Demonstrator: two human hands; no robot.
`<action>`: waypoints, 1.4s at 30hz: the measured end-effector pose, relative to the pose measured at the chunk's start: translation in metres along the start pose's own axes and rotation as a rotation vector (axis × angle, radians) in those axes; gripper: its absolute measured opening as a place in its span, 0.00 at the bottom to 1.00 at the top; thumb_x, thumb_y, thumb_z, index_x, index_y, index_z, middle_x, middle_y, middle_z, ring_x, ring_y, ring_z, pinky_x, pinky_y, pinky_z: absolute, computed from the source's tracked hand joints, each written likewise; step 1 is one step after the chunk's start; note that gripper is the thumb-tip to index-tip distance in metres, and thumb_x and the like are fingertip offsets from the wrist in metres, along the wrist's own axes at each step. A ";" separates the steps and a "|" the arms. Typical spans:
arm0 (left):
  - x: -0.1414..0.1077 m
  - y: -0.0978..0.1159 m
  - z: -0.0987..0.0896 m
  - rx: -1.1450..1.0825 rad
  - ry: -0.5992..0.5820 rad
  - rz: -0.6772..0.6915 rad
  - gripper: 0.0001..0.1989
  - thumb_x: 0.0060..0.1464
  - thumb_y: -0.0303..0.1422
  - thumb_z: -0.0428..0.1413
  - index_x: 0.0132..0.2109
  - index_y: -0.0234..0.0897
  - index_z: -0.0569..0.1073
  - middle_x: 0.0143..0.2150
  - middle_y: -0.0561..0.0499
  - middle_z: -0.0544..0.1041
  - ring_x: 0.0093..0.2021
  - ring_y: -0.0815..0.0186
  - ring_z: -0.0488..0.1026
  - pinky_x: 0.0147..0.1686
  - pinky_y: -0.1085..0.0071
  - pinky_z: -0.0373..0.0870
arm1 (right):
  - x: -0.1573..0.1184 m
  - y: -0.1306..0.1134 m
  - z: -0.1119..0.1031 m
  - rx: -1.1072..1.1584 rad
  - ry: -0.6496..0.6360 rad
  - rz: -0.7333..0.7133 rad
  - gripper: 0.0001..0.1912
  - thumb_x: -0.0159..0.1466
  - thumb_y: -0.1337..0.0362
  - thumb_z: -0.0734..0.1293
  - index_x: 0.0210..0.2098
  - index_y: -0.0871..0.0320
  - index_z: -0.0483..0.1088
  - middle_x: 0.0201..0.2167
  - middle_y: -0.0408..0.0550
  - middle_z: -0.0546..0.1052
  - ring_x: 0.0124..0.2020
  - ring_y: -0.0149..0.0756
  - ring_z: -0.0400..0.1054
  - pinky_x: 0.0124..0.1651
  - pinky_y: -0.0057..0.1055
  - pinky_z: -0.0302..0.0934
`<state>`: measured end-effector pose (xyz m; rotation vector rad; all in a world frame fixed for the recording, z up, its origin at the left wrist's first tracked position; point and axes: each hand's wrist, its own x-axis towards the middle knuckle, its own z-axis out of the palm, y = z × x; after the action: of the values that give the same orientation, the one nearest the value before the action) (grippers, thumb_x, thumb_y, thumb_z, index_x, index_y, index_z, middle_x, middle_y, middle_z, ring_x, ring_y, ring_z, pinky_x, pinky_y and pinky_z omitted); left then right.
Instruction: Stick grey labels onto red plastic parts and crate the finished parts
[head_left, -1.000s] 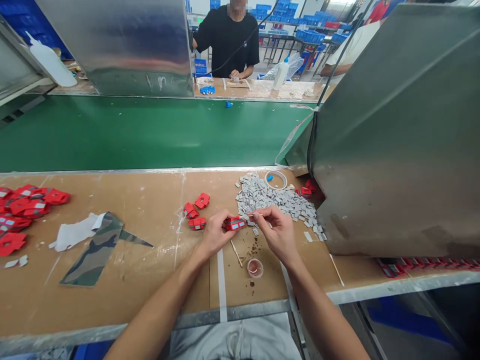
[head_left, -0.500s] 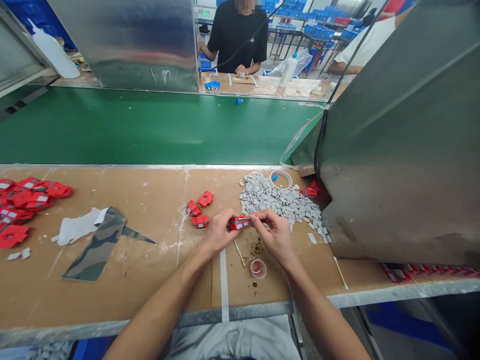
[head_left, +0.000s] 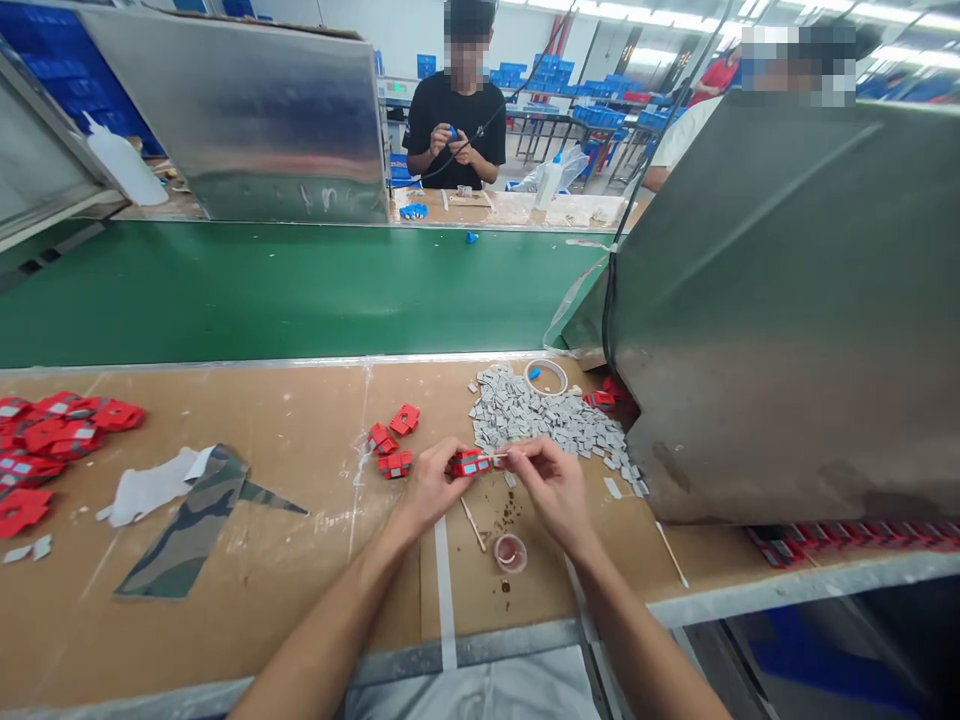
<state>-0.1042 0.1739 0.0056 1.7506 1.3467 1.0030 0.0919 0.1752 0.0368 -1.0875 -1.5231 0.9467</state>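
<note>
Head view: your left hand [head_left: 433, 486] has its grip clasped around a small, boxy red piece with pale patches [head_left: 471, 464], above the brown tabletop [head_left: 300, 420]; your right hand [head_left: 553, 488] pinches a thin pale stick [head_left: 496, 457], tip at the piece. Small grey rectangular tiles [head_left: 517, 412] lie heaped just beyond.

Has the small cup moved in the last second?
No; the small cup sits in the same spot, right of the white tape strip.

The held piece [head_left: 470, 465] is pale-patched red, the heaped tiles [head_left: 525, 415] grey, the pointed scrap [head_left: 182, 535] camouflage-patterned.
</note>
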 end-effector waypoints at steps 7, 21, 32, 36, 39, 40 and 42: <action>0.001 -0.008 0.001 -0.146 -0.038 -0.043 0.09 0.55 0.33 0.62 0.44 0.38 0.77 0.38 0.50 0.82 0.36 0.64 0.78 0.38 0.71 0.73 | -0.067 -0.014 -0.042 -0.117 0.007 -0.098 0.05 0.67 0.63 0.70 0.35 0.53 0.78 0.33 0.47 0.80 0.37 0.35 0.76 0.39 0.27 0.70; 0.003 0.001 -0.003 -0.282 -0.024 -0.135 0.14 0.52 0.39 0.62 0.43 0.36 0.76 0.39 0.48 0.83 0.39 0.61 0.79 0.41 0.67 0.75 | -0.021 0.012 -0.054 -0.552 -0.225 -0.122 0.10 0.72 0.66 0.61 0.44 0.55 0.75 0.43 0.52 0.78 0.44 0.40 0.74 0.48 0.35 0.68; 0.006 0.002 -0.007 -0.223 -0.065 -0.159 0.16 0.53 0.43 0.60 0.44 0.38 0.77 0.42 0.47 0.85 0.41 0.55 0.81 0.43 0.62 0.76 | 0.028 0.023 -0.019 -0.984 -0.431 0.066 0.03 0.64 0.71 0.69 0.37 0.58 0.74 0.41 0.52 0.79 0.45 0.42 0.73 0.45 0.31 0.63; 0.005 0.008 -0.009 -0.238 -0.058 -0.172 0.17 0.53 0.44 0.60 0.44 0.38 0.77 0.42 0.46 0.85 0.43 0.54 0.81 0.44 0.62 0.76 | 0.024 0.024 -0.022 -0.996 -0.400 0.087 0.11 0.65 0.76 0.62 0.41 0.59 0.74 0.44 0.55 0.79 0.45 0.42 0.73 0.47 0.31 0.62; 0.004 0.008 -0.008 -0.284 -0.055 -0.184 0.17 0.52 0.44 0.61 0.44 0.38 0.77 0.42 0.46 0.85 0.44 0.53 0.81 0.46 0.62 0.76 | 0.029 0.020 -0.029 -0.949 -0.373 0.075 0.13 0.64 0.77 0.61 0.41 0.59 0.75 0.41 0.54 0.79 0.44 0.41 0.73 0.47 0.32 0.63; 0.004 0.007 -0.007 -0.312 -0.052 -0.187 0.17 0.51 0.44 0.62 0.44 0.38 0.77 0.43 0.46 0.85 0.44 0.53 0.81 0.47 0.62 0.76 | 0.033 0.018 -0.031 -0.935 -0.362 0.056 0.12 0.65 0.76 0.62 0.42 0.58 0.75 0.42 0.53 0.79 0.45 0.41 0.73 0.48 0.32 0.63; 0.005 0.004 -0.006 -0.364 -0.038 -0.193 0.19 0.49 0.44 0.64 0.45 0.38 0.78 0.43 0.46 0.84 0.46 0.53 0.81 0.48 0.62 0.76 | 0.044 0.015 -0.031 -0.815 -0.310 0.017 0.12 0.66 0.74 0.62 0.43 0.57 0.76 0.42 0.52 0.80 0.45 0.39 0.73 0.49 0.32 0.64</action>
<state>-0.1067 0.1782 0.0124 1.3366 1.1962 1.0269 0.1206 0.2228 0.0410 -1.5590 -2.2537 0.5032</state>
